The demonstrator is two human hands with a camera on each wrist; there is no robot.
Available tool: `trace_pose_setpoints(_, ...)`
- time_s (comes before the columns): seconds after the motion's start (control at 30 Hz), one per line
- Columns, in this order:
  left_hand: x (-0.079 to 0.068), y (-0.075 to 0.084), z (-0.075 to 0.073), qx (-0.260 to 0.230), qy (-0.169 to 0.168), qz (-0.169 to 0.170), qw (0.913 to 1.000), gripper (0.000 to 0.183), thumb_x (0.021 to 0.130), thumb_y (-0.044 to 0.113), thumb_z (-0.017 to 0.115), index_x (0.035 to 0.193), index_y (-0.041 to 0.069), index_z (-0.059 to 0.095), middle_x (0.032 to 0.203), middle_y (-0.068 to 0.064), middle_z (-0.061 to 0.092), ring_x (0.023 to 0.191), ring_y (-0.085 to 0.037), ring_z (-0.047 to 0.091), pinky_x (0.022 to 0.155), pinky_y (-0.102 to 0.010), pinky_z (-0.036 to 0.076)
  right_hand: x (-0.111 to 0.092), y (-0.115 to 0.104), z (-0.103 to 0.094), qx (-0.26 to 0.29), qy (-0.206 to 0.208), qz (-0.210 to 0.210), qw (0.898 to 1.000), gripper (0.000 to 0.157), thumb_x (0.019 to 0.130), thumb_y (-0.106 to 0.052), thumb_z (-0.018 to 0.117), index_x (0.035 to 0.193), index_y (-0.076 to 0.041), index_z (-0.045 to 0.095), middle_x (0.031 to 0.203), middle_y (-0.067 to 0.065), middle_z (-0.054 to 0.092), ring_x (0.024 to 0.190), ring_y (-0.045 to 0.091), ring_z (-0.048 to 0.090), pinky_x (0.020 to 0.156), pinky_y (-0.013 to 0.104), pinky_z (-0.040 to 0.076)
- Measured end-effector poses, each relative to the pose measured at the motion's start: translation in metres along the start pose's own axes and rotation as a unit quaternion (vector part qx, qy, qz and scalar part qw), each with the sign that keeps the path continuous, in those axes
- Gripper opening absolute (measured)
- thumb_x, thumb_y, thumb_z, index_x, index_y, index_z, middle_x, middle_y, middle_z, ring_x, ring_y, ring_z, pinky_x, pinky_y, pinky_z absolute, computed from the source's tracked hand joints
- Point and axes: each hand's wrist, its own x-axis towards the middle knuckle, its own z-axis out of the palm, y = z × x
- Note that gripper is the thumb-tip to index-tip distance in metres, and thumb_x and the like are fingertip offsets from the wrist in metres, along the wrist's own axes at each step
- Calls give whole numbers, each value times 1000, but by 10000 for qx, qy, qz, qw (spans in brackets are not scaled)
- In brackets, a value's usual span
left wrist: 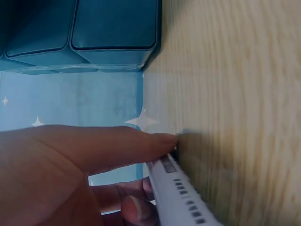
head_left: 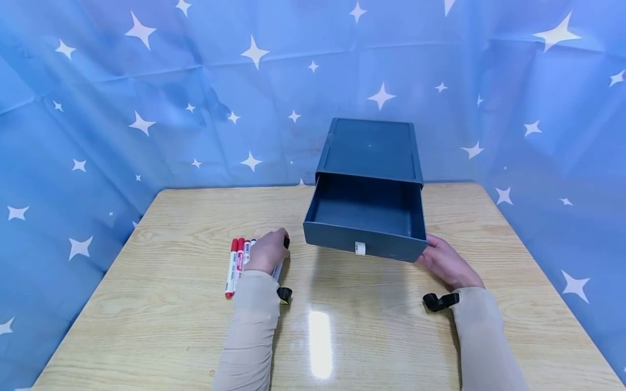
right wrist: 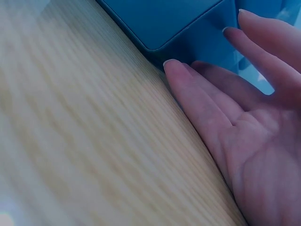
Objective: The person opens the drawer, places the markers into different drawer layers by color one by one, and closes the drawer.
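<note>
My left hand (head_left: 266, 251) is over a group of whiteboard markers, and in the left wrist view its thumb and fingers pinch a white marker (left wrist: 181, 193) with dark print. Beside it lie two markers with red caps, the outer red marker (head_left: 231, 269) and the inner red marker (head_left: 239, 262), plus others partly hidden by the hand. My right hand (head_left: 447, 262) rests at the right front corner of a dark blue pulled-out drawer (head_left: 337, 237). In the right wrist view its fingers are extended, fingertips (right wrist: 176, 68) right at the drawer unit's side.
The blue drawer unit (head_left: 371, 146) stands at the table's back edge, its drawer vacant inside, with a small white tab (head_left: 360, 248) on the front. A blue curtain (head_left: 235, 81) with white stars hangs behind the wooden table (head_left: 161, 304).
</note>
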Motion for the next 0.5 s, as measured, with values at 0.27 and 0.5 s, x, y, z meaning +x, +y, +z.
trace_pose_setpoints(0.27, 0, 0, -5, -123, -61, 77, 9999, 37, 84, 15, 60, 119, 12, 53, 106, -9, 60, 80, -22, 54, 72, -38, 44, 0, -2, 2, -98, 104, 142, 9998, 36, 96, -4, 37, 131, -6, 42, 128, 0, 46, 112, 12, 49, 89, 27, 41)
trace_pose_setpoints(0.5, -1, -1, -13, -788, -78, 140, 9968, 38, 83, 19, 60, 119, 8, 54, 106, -10, 59, 80, -20, 55, 70, -35, 45, -2, -2, 2, 11, 80, 224, 9997, 39, 97, -8, 35, 136, -7, 36, 130, -2, 45, 114, 11, 47, 91, 26, 40)
